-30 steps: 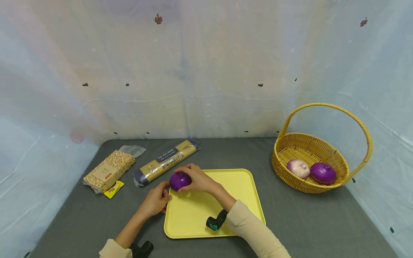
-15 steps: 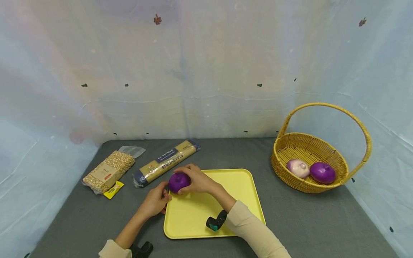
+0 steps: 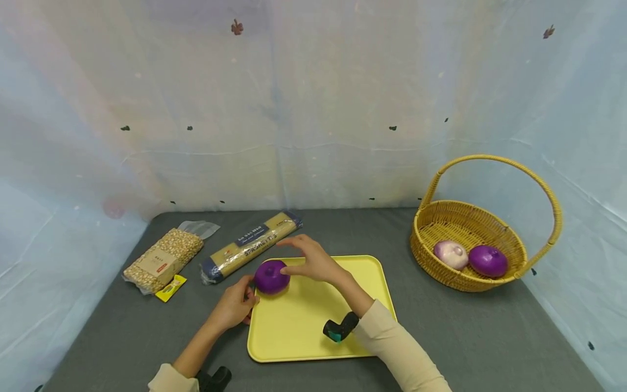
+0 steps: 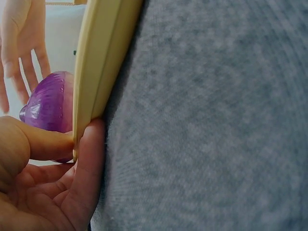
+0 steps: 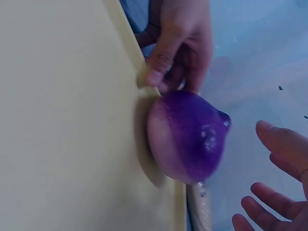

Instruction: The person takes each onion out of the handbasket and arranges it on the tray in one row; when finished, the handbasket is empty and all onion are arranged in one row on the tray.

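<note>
Now the onion [image 3: 271, 276] sits on the tray [image 3: 313, 321] corner, right hand [image 3: 313, 260] spread open just above it, left hand [image 3: 235, 306] pinching the tray's rim beside it.

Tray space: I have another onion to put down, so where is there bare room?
The yellow tray is bare right of the purple onion and toward the near edge. Its left rim is crowded: left hand pinches it, right hand hovers beside.
</note>
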Demonstrator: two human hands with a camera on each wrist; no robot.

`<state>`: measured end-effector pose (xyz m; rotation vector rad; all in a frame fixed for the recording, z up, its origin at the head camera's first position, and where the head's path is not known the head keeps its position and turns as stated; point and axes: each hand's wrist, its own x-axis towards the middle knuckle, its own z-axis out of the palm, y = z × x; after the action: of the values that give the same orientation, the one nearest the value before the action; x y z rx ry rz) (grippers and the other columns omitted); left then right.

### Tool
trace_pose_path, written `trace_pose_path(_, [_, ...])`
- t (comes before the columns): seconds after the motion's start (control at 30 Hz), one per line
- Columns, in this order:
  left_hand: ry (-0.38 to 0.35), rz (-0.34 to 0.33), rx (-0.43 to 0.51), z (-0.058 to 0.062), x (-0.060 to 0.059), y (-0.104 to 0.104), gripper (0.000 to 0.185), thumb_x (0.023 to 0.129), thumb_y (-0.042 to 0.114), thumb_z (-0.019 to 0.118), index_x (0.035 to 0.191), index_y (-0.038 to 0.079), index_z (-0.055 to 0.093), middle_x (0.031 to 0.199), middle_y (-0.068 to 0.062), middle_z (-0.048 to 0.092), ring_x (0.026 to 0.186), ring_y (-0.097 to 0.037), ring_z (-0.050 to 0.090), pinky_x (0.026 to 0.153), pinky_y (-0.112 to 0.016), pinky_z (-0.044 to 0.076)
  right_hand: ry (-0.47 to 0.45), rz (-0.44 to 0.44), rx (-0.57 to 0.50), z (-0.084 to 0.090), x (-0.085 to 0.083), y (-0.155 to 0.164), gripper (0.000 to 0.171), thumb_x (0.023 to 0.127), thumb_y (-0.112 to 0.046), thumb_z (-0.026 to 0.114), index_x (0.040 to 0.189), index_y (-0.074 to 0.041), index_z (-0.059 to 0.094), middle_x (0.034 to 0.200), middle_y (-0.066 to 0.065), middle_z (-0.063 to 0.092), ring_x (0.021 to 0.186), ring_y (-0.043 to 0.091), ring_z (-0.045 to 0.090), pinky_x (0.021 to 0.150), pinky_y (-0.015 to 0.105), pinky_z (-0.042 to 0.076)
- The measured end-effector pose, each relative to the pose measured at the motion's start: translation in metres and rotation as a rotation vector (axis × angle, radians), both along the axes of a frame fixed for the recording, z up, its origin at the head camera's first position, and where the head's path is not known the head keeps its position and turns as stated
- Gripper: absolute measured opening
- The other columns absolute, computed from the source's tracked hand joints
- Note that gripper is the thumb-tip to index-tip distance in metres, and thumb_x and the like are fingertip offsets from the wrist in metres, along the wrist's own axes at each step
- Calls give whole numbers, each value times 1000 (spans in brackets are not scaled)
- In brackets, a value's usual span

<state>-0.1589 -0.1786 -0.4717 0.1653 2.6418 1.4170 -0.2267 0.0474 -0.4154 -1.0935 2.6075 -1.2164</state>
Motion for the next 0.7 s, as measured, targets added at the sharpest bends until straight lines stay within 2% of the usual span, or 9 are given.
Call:
trace_pose_path(0.2, [12, 2, -9, 0, 0, 0, 48, 86, -3, 60, 130, -7, 41, 75, -7, 50, 46, -15, 54, 36, -27, 50, 39, -10, -118, 8, -3, 14, 52, 83, -21, 72, 130, -11, 53, 122, 10, 55, 109, 25, 54, 89, 43, 51])
trace_pose_path(0.33, [9, 2, -8, 0, -1, 0, 47, 86, -3, 59, 129, -6, 41, 74, -7, 50, 46, -15, 54, 36, -27, 50, 50, -24, -182, 13, -5, 24, 48, 83, -20, 71, 128, -10, 55, 116, 8, 58, 105, 28, 56, 86, 45, 52])
trace_pose_path(0.5, [7, -2, -4, 0, -1, 0, 46, 87, -3, 59, 129, -6, 42, 74, -7, 50, 46, -15, 54, 37, -27, 51, 25, -61, -227, 19, -7, 35, 48, 83, -19, 71, 127, -11, 55, 114, 9, 59, 105, 29, 57, 87, 49, 51])
trace_pose_path(0.7, [12, -2, -6, 0, -1, 0, 46, 86, -3, 60, 129, -6, 42, 74, -7, 50, 46, -15, 54, 36, -27, 50, 30, -101, -247, 25, -8, 52, 47, 83, -9, 70, 127, -3, 54, 114, 18, 59, 105, 38, 56, 87, 54, 49])
